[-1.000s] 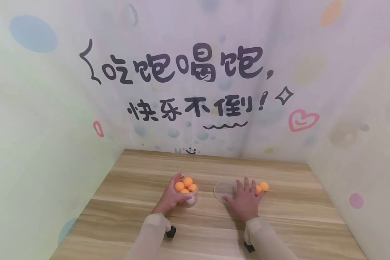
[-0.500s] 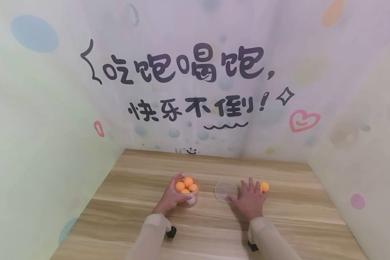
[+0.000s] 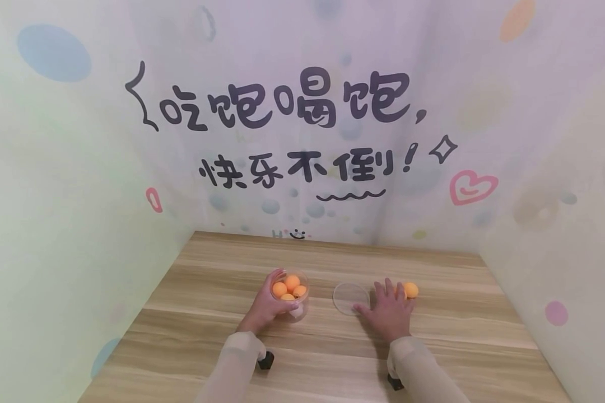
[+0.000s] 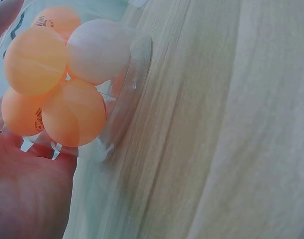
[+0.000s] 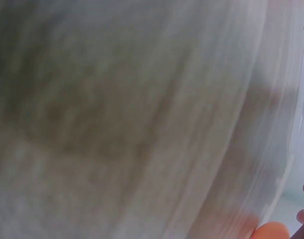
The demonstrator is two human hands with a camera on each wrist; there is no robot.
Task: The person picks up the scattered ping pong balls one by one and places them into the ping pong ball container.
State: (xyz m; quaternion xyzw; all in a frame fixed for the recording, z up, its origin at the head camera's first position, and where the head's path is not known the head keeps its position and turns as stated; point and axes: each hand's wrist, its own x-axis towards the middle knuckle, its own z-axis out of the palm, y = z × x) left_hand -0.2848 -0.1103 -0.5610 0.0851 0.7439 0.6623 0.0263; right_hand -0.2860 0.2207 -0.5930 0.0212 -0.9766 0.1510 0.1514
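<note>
My left hand (image 3: 264, 308) grips a clear plastic tub (image 4: 137, 79) from its left side, thumb at the front. Several orange table tennis balls (image 4: 74, 113) and a white one (image 4: 98, 52) show through its wall in the left wrist view. To the right, a clear round lid (image 3: 347, 296) lies flat on the table. My right hand (image 3: 390, 313) spreads its fingers beside the lid, over two orange balls (image 3: 411, 290), one partly covered by the fingers. The right wrist view catches an orange ball (image 5: 271, 231) near fingertips at its lower right corner; whether they touch is unclear.
The wood-grain table (image 3: 222, 263) meets a white printed curtain (image 3: 262, 212) at the back. Further curtain walls stand at the left and right sides.
My right hand has shifted a little to the right, uncovering more of the lid and covering more of the loose balls. The left hand and the tub have stayed put.
</note>
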